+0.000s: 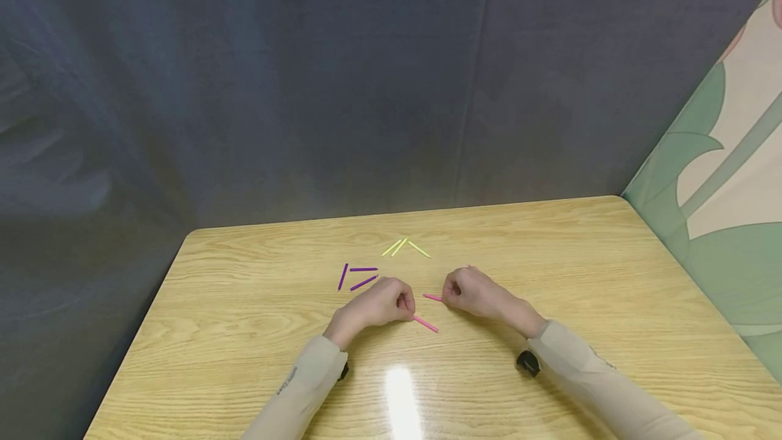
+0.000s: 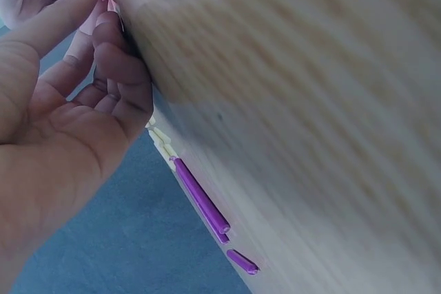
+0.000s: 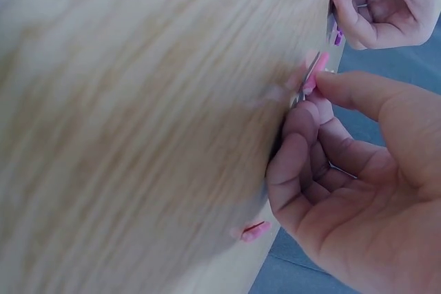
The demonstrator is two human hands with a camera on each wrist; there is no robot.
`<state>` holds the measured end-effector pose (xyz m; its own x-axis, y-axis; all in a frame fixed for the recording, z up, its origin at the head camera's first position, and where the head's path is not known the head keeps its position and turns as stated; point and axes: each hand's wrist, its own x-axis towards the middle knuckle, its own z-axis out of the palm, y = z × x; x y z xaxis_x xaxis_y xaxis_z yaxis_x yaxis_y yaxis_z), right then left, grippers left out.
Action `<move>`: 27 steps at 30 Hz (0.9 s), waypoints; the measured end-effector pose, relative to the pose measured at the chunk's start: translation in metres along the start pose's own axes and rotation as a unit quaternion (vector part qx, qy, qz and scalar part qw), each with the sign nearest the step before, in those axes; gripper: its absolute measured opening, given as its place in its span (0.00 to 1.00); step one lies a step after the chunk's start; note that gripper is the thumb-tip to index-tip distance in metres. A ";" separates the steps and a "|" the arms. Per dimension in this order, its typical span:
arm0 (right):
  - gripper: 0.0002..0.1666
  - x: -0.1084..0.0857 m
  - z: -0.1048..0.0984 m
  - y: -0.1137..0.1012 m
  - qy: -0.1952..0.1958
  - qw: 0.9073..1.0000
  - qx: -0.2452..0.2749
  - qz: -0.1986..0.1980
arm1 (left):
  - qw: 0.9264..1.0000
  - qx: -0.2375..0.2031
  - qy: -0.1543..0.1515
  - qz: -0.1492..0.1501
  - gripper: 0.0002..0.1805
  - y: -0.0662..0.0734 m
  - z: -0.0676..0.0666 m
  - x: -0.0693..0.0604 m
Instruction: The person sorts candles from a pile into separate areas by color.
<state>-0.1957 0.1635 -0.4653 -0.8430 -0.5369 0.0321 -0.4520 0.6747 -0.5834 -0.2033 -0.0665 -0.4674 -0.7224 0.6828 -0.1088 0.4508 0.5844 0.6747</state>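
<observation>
My left hand [image 1: 383,303] pinches one end of a thin pink stick [image 1: 426,324] between thumb and fingertips, low over the table; the stick points right, toward the other hand. With bent fingers, my right hand [image 1: 479,292] pinches another pink stick [image 1: 432,297], whose free end points left. In the right wrist view, that pink stick [image 3: 318,70] shows at the thumb tip with a thin dark line along it. A third pink stick [image 3: 255,231] lies on the table beyond the right hand's curled fingers, largely hidden by that hand in the head view.
Three purple sticks [image 1: 363,269] lie left of the left hand. Farther back, three yellow sticks [image 1: 419,249] form a loose angle. All rest on a wood-grain table [image 1: 256,290], with a dark curtain [image 1: 366,87] behind it and a patterned wall panel [image 1: 727,223] at right.
</observation>
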 end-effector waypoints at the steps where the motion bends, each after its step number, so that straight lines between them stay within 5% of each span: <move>1: 0.11 0.000 0.000 0.000 -0.001 1.000 0.002 0.002 | 1.000 0.001 0.000 0.001 0.05 0.000 0.000 0.000; 27: 0.07 0.000 0.004 0.004 0.020 0.999 0.016 0.031 | 1.000 0.005 0.009 0.013 0.08 0.000 0.001 0.000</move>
<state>-0.1959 0.1643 -0.4711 -0.8804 -0.4735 0.0275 -0.3896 0.6888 -0.6114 -0.2028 -0.0664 -0.4685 -0.7194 0.6902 -0.0781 0.4754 0.5712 0.6691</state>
